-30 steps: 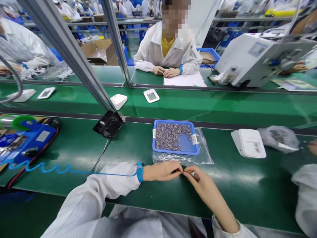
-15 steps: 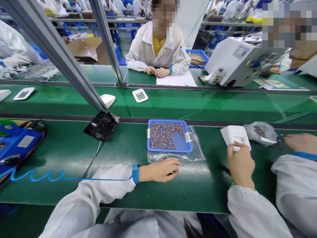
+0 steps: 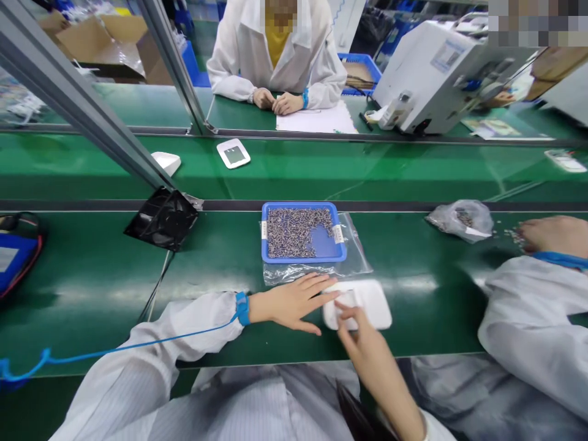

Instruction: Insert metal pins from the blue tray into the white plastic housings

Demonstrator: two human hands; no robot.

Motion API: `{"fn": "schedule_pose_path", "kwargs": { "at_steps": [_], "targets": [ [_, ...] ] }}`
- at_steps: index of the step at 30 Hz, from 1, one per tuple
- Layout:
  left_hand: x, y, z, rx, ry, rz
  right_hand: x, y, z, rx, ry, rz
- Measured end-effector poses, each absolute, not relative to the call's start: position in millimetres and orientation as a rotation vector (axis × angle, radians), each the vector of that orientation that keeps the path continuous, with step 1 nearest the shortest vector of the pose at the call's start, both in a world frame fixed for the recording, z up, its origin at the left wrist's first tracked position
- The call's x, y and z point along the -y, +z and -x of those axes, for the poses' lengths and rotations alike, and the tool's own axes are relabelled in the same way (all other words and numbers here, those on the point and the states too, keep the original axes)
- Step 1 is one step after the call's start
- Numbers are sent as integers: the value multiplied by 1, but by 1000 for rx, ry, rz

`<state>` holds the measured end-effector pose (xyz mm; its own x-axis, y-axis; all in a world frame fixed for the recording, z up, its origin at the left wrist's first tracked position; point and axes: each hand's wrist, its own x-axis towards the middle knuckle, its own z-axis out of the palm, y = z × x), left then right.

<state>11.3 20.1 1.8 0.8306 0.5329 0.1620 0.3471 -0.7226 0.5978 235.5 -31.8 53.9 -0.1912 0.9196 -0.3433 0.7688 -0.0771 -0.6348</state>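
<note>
A white plastic housing [image 3: 374, 306] with rounded corners lies flat on the green bench in front of me. My left hand [image 3: 294, 303] is stretched out with its fingers spread, the fingertips reaching the left part of the housing. From the near side my right hand [image 3: 365, 343] has bent fingers on top of the housing and the thumb by its near edge, gripping it there. Just beyond my hands, a blue tray [image 3: 333, 248] of small metal screws [image 3: 294, 236] rests on a clear plastic bag [image 3: 358, 251]. A blue wrist strap [image 3: 242, 308] is on my left wrist.
A clear bag of small parts [image 3: 466, 219] and a co-worker's hand [image 3: 554, 236] are at the right. A black fan [image 3: 163, 217] sits by a slanted metal post [image 3: 103, 131]. White devices, one a screen unit [image 3: 233, 153], lie on the green strip beyond.
My right hand has brought the white housing from the right side of the bench to the front of me. The left hand's fingers have spread and now meet it. The view has shifted.
</note>
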Motion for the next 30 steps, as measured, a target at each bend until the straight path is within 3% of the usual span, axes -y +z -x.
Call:
{"fn": "schedule_pose_path", "kwargs": {
  "at_steps": [4, 9, 14, 20, 26, 30],
  "targets": [
    [-26, -3, -9, -640, 442, -2335, 48, 51, -199, 1955, 1362, 1662],
    [-32, -1, -10, -653, 535, -2243, 25, 36, -210, 1969, 1488, 1763],
    [-38, 8, -12, -671, 467, -2203, -8, 30, -229, 2341, 898, 1654],
    [-42, 6, -11, -590, 553, -2087, -13, 39, -203, 2583, 436, 1533],
    [-41, 0, -10, -613, 531, -2082, -8, 39, -200, 2562, 294, 1693],
    [-35, 9, -10, -712, 489, -2068, -6, 41, -202, 2444, 388, 1719]
  ]
}}
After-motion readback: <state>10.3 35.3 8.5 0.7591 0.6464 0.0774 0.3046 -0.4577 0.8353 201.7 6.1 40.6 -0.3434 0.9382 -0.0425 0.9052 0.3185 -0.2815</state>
